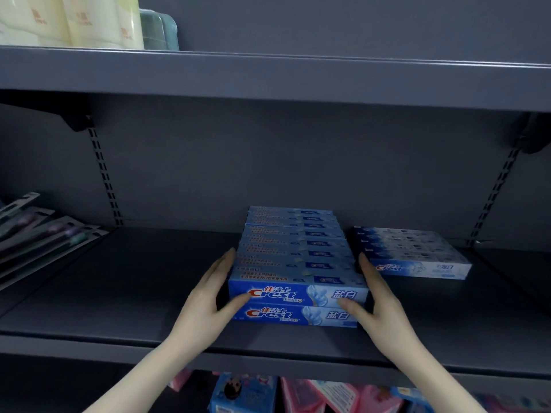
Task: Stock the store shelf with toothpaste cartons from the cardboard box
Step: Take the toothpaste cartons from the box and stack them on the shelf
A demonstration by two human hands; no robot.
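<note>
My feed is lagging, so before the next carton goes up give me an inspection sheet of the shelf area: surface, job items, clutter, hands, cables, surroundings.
Surface: dark grey shelf, bare in front of and left of the stock.
Job items: Crest stack, two layers high, rows running back; second pile to its right, one layer, apart from the stack. Cardboard box not in view.
Clutter: toothbrush packs lying at the shelf's left end.
Hands: left hand flat against the stack's left side, right hand flat against its right side, thumbs on the front faces.
Cables: nothing seen.
Surroundings: pale packs on the shelf above; pink and blue packs on the shelf below.
</note>
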